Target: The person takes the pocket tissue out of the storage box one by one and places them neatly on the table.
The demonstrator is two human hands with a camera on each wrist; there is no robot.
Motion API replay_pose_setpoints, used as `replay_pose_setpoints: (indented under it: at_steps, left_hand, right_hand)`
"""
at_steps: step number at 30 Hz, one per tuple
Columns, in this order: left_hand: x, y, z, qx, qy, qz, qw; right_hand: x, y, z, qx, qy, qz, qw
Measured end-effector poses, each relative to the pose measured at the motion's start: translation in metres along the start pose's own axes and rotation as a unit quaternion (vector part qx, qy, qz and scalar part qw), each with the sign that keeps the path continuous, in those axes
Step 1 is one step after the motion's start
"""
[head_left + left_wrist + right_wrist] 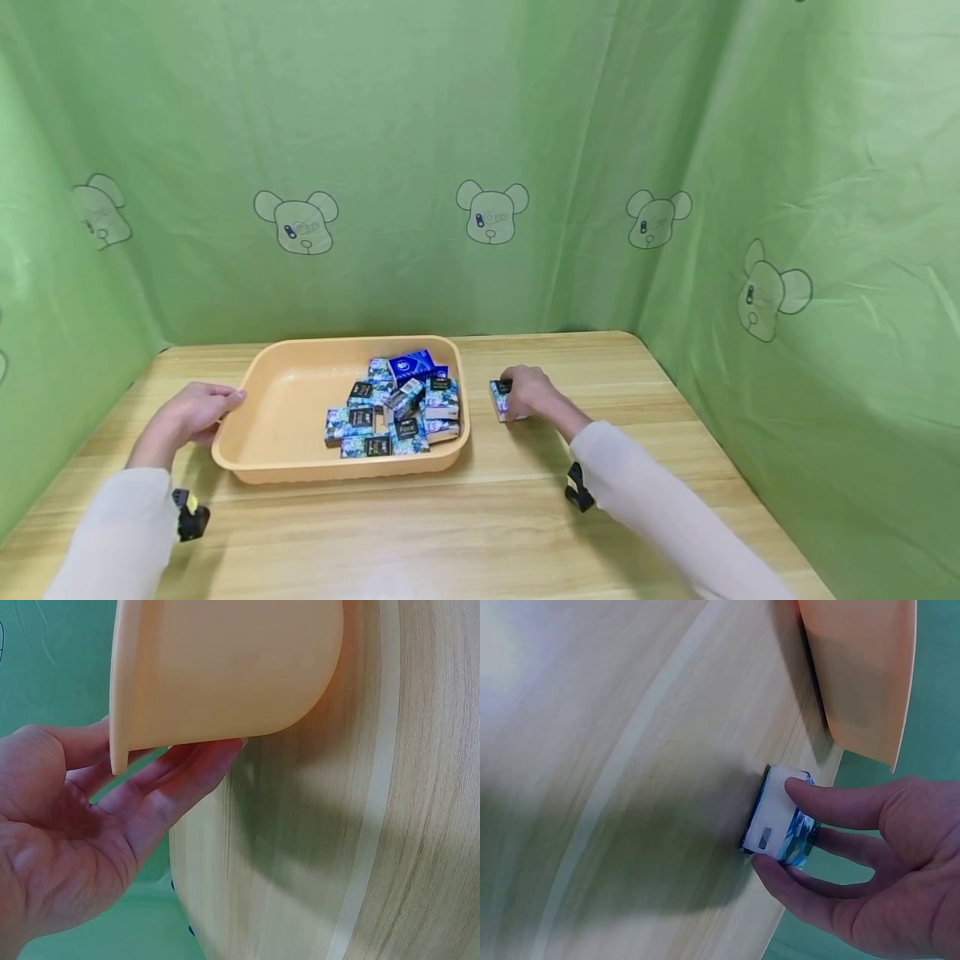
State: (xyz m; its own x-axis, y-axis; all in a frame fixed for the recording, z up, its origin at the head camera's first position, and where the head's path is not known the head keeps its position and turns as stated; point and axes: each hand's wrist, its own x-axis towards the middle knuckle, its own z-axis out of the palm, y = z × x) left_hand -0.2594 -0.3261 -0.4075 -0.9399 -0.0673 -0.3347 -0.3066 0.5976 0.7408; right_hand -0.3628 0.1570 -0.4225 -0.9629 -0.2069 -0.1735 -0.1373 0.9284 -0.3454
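Note:
At the left end of the peach plastic tray (281,412), my left hand (195,410) holds the rim. The left wrist view shows the thumb at the lip and the fingers (191,776) curled beneath it, against the outer wall. On the table to the right of the tray, my right hand (531,392) pinches a small floral tissue pack (776,814) between thumb and fingers. Its pale side and blue patterned face show in the right wrist view. Several similar floral packs (408,433) lie jumbled in the tray's right half, with a plain blue pack (412,364) at the back.
The wooden table (390,542) has rounded far corners. A green curtain (390,275) with bear-head drawings hangs behind the table and along both sides. The tray's right wall (862,675) stands a short way from the right hand.

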Motion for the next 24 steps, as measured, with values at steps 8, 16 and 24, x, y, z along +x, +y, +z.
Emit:
replay_pose_setpoints:
  at_steps: [8,16,24]
  left_hand:
    - [-0.001,0.003,0.0,0.003,0.002,0.0,1.0]
    - [-0.001,0.003,0.0,-0.002,0.0,0.0,1.0]
    - [-0.002,0.001,-0.001,0.0,-0.002,-0.003,1.0]
  right_hand:
    - [0.014,-0.002,0.001,0.006,0.0,0.016,1.0]
    - [0.021,-0.008,0.0,-0.013,0.007,0.012,1.0]
    - [0.028,-0.012,0.001,-0.018,0.015,0.013,1.0]
